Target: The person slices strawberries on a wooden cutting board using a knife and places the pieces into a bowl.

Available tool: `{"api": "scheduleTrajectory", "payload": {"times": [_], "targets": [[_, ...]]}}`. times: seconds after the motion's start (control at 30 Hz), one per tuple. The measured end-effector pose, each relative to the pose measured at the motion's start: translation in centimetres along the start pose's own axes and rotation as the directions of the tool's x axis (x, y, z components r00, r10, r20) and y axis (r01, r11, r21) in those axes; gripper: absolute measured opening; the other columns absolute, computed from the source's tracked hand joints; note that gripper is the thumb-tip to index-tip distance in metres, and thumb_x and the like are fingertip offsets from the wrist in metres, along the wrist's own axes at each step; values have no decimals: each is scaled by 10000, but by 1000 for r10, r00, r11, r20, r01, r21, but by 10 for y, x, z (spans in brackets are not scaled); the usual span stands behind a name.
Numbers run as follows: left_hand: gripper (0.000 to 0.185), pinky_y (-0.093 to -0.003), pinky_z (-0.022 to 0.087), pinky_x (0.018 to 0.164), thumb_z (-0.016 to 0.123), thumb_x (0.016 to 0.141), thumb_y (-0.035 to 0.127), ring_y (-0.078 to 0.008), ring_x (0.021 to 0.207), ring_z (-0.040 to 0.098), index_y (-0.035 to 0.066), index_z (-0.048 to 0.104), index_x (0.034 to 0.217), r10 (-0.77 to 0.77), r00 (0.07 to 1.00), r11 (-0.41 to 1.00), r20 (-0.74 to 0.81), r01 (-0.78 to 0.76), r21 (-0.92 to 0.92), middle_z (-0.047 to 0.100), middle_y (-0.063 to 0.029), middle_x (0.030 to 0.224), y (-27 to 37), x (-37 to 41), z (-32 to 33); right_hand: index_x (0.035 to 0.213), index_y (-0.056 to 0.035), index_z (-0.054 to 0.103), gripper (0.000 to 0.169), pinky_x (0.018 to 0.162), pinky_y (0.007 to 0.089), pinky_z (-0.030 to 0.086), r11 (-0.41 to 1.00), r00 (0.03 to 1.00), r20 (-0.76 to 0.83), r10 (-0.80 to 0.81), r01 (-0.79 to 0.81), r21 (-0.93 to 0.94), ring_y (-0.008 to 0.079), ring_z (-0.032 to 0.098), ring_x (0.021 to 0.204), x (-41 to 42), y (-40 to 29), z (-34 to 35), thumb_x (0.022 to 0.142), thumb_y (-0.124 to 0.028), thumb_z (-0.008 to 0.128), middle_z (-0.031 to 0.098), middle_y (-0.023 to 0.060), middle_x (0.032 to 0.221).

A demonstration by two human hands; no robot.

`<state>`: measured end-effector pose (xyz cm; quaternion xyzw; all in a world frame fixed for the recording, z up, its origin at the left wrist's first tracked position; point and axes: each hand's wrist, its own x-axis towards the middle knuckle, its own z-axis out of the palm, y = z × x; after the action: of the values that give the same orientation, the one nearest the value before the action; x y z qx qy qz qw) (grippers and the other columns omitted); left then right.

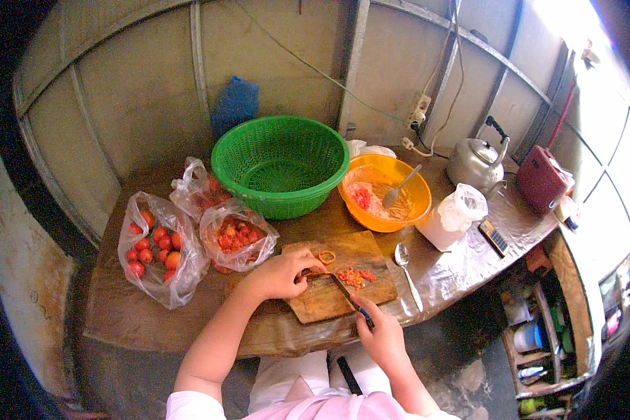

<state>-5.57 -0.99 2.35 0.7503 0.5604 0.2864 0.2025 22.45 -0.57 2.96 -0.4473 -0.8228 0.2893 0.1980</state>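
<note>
My right hand [382, 326] grips the handle of a kitchen knife [341, 289], its blade lying low over a wooden cutting board [319, 303]. On the board's left side, my left hand [282, 274] has its fingers curled down close to the blade tip; whatever sits beneath the fingertips is mostly hidden. Diced tomato pieces [355, 278] lie to the right of the blade. A tomato ring [326, 256] rests farther back on the board. Beside my left forearm, one clear plastic bag holds cut tomatoes [239, 236] and another holds whole tomatoes [157, 247].
A green plastic basket [281, 202] stands behind the board. Right of it, an orange bowl [383, 224] contains a pale mix, red bits and a spoon. Nearby are a metal spoon [409, 278], a bag of white powder [449, 218], a mobile phone [493, 237] and a kettle [475, 163].
</note>
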Motion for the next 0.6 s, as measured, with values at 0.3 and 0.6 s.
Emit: {"api": "scheduleTrajectory", "payload": {"times": [0.3,0.6], "targets": [[228,-419,528,880,765,848,271,-292,954,658,122,709,1012,28,987,992,-155,-8,128,683,-93,988,-8,8,22,1333,-171,621,410,812,466,546,1000,1000,-1,17,-17,-14,405,690,946,0,-11,-2,929,-100,602,712,211,1051],[187,-437,536,820,748,846,269,-285,918,674,112,708,939,63,973,989,-220,-32,143,707,-77,918,-6,9,31,1384,-219,581,462,796,509,544,1000,1000,-20,-14,14,-25,410,685,922,-2,-4,4,929,-145,600,703,222,991]]}}
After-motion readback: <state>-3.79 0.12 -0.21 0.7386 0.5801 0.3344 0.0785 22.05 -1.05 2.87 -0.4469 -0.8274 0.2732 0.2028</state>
